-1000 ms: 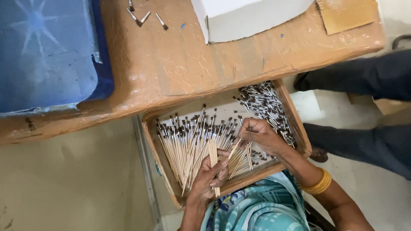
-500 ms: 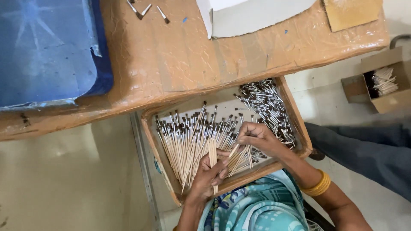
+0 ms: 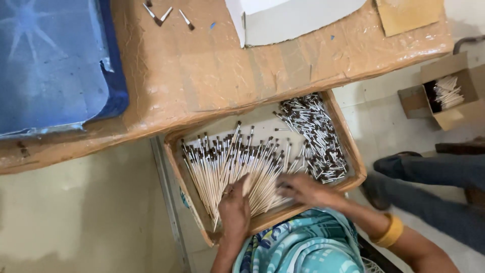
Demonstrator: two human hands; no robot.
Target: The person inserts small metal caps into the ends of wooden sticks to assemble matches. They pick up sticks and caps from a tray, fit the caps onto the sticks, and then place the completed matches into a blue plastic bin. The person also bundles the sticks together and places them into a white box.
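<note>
While both hands work low in the head view, the left hand lies palm down on the near ends of the brushes, its fingers curled loosely around a few pale handles, thumb pressed against one stick that juts up between thumb and forefinger; it grips lightly, half closed. Just beside it, the right hand is blurred, its fingers stretched flat and spread over the handle ends, touching them; whether it pinches any of them I cannot tell. A yellow bangle rings that wrist. The brushes, slim pale sticks with dark tips, lie fanned in a shallow wooden tray that sits under the near edge of the table. In the tray's right part lies a separate heap of short metal-collared tips, touching the fan's right edge. On the table rest a blue sheet at left, a white box at the far edge, and three loose tips well apart from the tray. On the floor at right stands a small carton holding more sticks, and near it another person's trousered leg.
</note>
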